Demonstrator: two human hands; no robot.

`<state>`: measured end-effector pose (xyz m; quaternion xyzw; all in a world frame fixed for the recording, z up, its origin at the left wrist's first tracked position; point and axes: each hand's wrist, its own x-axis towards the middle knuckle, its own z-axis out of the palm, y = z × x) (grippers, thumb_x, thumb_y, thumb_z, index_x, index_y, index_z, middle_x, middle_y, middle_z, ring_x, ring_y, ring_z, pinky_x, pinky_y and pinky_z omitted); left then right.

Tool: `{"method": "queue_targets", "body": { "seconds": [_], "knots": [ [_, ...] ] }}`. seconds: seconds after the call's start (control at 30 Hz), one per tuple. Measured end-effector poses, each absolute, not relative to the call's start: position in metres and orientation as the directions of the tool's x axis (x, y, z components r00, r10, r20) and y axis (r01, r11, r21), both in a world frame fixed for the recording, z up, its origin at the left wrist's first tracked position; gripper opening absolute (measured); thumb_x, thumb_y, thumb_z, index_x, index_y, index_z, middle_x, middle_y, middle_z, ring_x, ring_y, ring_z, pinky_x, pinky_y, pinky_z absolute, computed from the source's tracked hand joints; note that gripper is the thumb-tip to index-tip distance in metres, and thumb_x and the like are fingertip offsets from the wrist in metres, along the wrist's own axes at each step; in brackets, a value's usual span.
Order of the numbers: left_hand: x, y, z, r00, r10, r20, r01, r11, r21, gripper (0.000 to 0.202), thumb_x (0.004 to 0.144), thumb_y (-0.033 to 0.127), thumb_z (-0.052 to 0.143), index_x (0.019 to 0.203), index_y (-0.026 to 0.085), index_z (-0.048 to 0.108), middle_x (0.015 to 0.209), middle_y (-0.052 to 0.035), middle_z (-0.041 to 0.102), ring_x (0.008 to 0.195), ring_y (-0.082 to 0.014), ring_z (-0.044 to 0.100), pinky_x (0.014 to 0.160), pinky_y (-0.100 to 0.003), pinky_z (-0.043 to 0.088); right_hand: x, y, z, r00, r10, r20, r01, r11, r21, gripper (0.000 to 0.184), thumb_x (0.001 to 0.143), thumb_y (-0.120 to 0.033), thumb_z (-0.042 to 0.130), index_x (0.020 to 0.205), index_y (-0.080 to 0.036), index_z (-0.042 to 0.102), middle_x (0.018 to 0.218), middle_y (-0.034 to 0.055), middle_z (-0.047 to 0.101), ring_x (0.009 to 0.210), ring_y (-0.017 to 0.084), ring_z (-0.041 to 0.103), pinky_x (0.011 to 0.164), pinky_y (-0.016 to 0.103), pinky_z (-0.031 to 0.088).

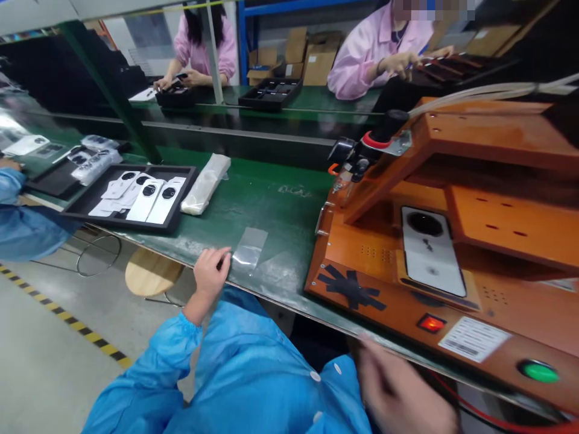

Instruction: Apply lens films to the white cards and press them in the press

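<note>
My left hand (211, 271) is at the front edge of the green bench, fingers curled in a pinch at the left edge of a small clear film (250, 247). My right hand (402, 386) is low, in front of the orange press machine (335, 259), and smeared by motion, so its fingers are unclear. In the machine's fixture lies a white phone back panel (429, 250) with a round black camera area. A green button (538, 371) and a lit red switch (432, 323) are on the machine's front.
A black tray (169, 226) with several white phone panels stands on the left, beside a wrapped white bundle (205, 184). A wooden stool (151, 271) is below. A blue sleeve (31, 226) shows at far left; two people in pink work across the bench.
</note>
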<state>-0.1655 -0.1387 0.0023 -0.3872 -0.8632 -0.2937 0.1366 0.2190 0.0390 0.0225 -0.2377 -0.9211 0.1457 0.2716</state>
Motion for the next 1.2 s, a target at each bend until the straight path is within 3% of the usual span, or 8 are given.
{"method": "queue_targets", "body": {
  "seconds": [0.07,0.17,0.33,0.53,0.67,0.8,0.97,1.2],
  "knots": [
    [-0.157,-0.139,0.008,-0.571,0.705,0.421,0.818,0.443,0.367,0.051,0.105,0.049,0.059,0.146,0.019,0.068,0.133,-0.0172,0.075,0.121,-0.031,0.067,0.107,-0.046,0.051,0.165,0.013,0.026,-0.813,0.239,0.531,0.091,0.953,-0.29,0.044,0.107,-0.017,0.061,0.151,-0.027,0.061,0.09,0.0024,0.077,0.068,0.019,0.072,0.067,0.031,0.056],
    [-0.137,-0.144,0.009,-0.353,0.89,0.289,0.92,0.274,0.281,0.078,0.094,0.059,0.074,0.16,0.021,0.056,0.168,-0.0172,0.052,0.157,-0.0442,0.04,0.124,-0.061,0.037,0.102,-0.004,0.024,-0.823,0.108,0.557,-0.074,0.953,-0.295,0.027,0.11,-0.013,0.054,0.131,-0.016,0.07,0.088,0.0045,0.075,0.069,0.017,0.068,0.067,0.03,0.055],
    [-0.108,-0.156,-0.003,-0.379,0.895,0.236,0.9,0.297,0.32,0.048,0.101,0.04,0.069,0.146,0.024,0.069,0.158,-0.0147,0.062,0.155,-0.04,0.045,0.124,-0.061,0.04,0.055,0.007,0.011,-0.867,0.083,0.491,-0.079,0.951,-0.3,0.034,0.111,-0.02,0.049,0.138,-0.014,0.067,0.125,0.0163,0.075,0.11,0.028,0.072,0.09,0.04,0.059],
    [-0.144,-0.177,0.026,-0.333,0.926,0.178,0.81,0.184,0.557,0.062,0.096,0.054,0.075,0.15,0.025,0.067,0.163,-0.0183,0.054,0.151,-0.036,0.052,0.124,-0.053,0.045,0.031,0.011,-0.014,-0.89,-0.002,0.456,-0.064,0.991,-0.121,0.052,0.112,-0.031,0.047,0.159,-0.008,0.05,0.159,0.0212,0.058,0.146,0.036,0.054,0.109,0.051,0.048],
    [-0.244,-0.193,0.077,-0.705,0.683,0.193,0.696,0.612,0.375,0.032,0.102,0.045,0.066,0.126,0.028,0.079,0.142,-0.0086,0.07,0.135,-0.0261,0.064,0.121,-0.042,0.048,0.031,0.009,-0.019,-0.87,-0.001,0.493,-0.041,0.997,-0.071,0.044,0.113,-0.029,0.046,0.15,-0.008,0.059,0.153,0.0201,0.064,0.141,0.035,0.058,0.108,0.047,0.046],
    [-0.362,-0.195,0.11,-0.896,0.395,0.202,0.437,0.863,0.252,0.043,0.103,0.04,0.059,0.134,0.013,0.071,0.144,-0.0216,0.064,0.141,-0.0366,0.056,0.125,-0.051,0.041,0.03,0.008,-0.014,-0.872,0.015,0.49,-0.02,0.998,-0.065,0.042,0.113,-0.03,0.047,0.146,-0.008,0.063,0.152,0.0195,0.065,0.139,0.034,0.06,0.106,0.046,0.046],
    [-0.431,-0.195,0.113,-0.98,0.195,0.032,0.198,0.975,0.101,0.08,0.082,0.068,0.08,0.127,0.003,0.071,0.131,-0.0318,0.069,0.128,-0.0461,0.065,0.109,-0.052,0.053,0.029,0.006,-0.012,-0.837,0.026,0.547,-0.02,0.997,-0.077,0.041,0.116,-0.03,0.042,0.139,-0.01,0.068,0.14,0.0185,0.071,0.13,0.032,0.065,0.105,0.044,0.046],
    [-0.442,-0.197,0.104,-0.991,0.134,-0.007,0.134,0.991,0.002,0.083,0.086,0.076,0.073,0.139,0.012,0.066,0.136,-0.0249,0.073,0.127,-0.041,0.068,0.105,-0.047,0.055,0.029,0.006,-0.014,-0.824,0.043,0.565,-0.011,0.996,-0.092,0.04,0.117,-0.031,0.039,0.136,-0.011,0.069,0.138,0.0178,0.072,0.127,0.032,0.065,0.104,0.045,0.046]
  ]
}}
